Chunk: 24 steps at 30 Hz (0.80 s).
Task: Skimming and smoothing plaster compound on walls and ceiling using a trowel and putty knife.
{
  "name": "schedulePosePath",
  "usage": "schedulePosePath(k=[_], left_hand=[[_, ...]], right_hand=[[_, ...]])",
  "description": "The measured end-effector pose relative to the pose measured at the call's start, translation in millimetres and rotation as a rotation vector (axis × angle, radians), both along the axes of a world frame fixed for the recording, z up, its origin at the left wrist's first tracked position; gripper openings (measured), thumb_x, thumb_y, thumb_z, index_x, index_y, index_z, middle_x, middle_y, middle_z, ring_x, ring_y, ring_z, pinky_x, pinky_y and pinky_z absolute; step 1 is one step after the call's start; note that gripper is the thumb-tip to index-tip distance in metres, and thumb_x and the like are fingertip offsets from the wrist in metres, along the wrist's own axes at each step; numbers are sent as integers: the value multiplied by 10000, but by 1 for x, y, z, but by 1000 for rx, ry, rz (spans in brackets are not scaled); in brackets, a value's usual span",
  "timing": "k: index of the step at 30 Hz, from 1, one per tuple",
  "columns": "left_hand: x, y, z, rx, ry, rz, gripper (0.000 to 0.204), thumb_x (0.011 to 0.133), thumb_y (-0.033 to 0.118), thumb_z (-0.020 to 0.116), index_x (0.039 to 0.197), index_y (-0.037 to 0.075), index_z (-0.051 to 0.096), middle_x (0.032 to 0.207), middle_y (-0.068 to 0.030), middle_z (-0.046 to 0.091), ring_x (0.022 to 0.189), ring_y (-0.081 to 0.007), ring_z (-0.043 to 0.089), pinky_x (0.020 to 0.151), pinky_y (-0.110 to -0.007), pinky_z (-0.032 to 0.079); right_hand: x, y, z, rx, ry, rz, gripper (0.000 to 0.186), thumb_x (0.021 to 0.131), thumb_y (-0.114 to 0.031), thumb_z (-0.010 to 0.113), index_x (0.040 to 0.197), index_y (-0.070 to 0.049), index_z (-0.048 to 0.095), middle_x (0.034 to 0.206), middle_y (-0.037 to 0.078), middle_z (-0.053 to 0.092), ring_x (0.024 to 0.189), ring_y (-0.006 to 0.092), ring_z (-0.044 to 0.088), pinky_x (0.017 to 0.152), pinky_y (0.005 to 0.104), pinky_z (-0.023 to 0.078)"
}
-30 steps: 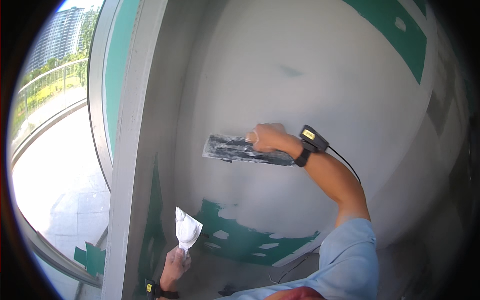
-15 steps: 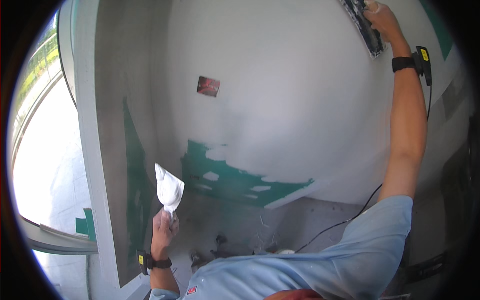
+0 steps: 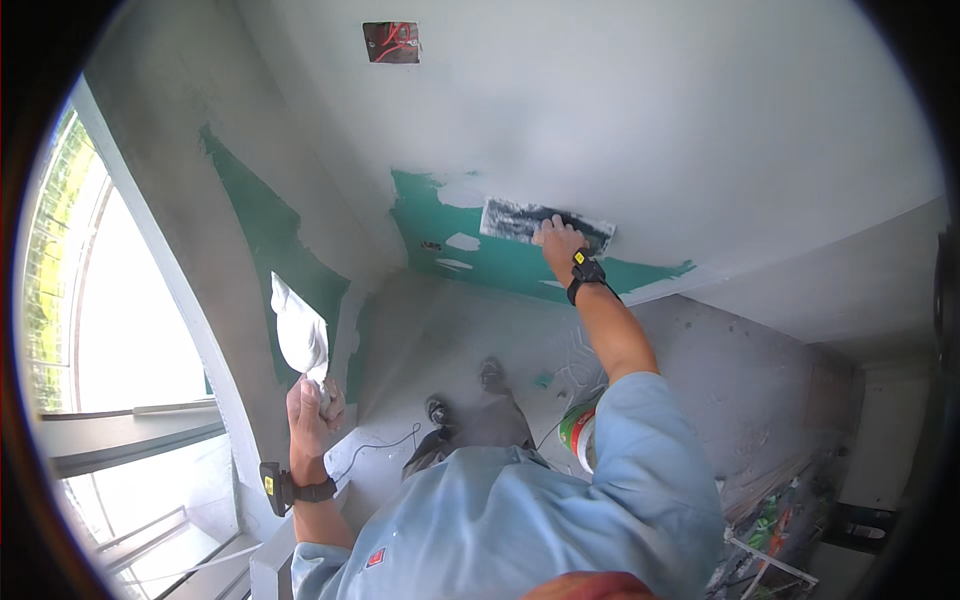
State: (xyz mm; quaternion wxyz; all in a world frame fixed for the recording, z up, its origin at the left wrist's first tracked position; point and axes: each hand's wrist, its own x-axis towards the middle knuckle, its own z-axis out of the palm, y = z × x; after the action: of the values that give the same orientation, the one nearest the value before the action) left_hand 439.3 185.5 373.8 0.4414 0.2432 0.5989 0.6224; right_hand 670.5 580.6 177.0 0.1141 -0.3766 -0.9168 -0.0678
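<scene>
My left hand (image 3: 314,408) is closed round the handle of a putty knife (image 3: 300,330), whose blade points up and carries a thick heap of white plaster. My right hand (image 3: 562,246) grips a long rectangular finishing trowel (image 3: 515,220) by its handle, which my fingers mostly hide. The trowel lies against the lower part of the wall (image 3: 620,110), over the top of a bare green patch (image 3: 420,210). White compound covers the wall above that patch. Smears of white also mark the trowel's dark face.
A recessed electrical box (image 3: 391,43) with red wires sits higher on the wall. Another bare green patch (image 3: 265,220) shows on the left wall, beside a bright window (image 3: 140,300). A bucket (image 3: 578,436) stands by my right side. Clutter (image 3: 770,530) lies at the lower right.
My right hand has brought the trowel from high at the right down and leftward to the green patch. My view has tilted lower, showing my feet and the bucket. The left hand still holds the loaded knife.
</scene>
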Motion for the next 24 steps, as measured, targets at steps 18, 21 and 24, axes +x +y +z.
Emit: schedulePosePath(k=[18,21,24], left_hand=[[127,92,-46,12,145,-1016,418,941,379,377,953,-13,521,647,-37,488,582,-102,448,518,-261,382],[175,97,-38,-38,24,-1129,423,943,387,366,980,-6,518,690,-14,491,606,-93,457,517,-251,382],[197,113,-26,-56,-18,-1184,419,941,396,367,984,8,518,696,12,472,597,-67,428,503,-222,354]], right_hand=[[203,-219,236,-1150,2004,-107,254,660,-64,599,910,-22,609,864,55,632,793,187,595,743,302,454],[222,-241,216,-1274,1366,20,252,672,-105,633,906,-16,604,878,76,633,805,208,594,755,307,448],[269,-264,155,-1265,1017,-66,259,681,-133,657,903,-12,601,888,90,634,813,223,593,762,311,444]])
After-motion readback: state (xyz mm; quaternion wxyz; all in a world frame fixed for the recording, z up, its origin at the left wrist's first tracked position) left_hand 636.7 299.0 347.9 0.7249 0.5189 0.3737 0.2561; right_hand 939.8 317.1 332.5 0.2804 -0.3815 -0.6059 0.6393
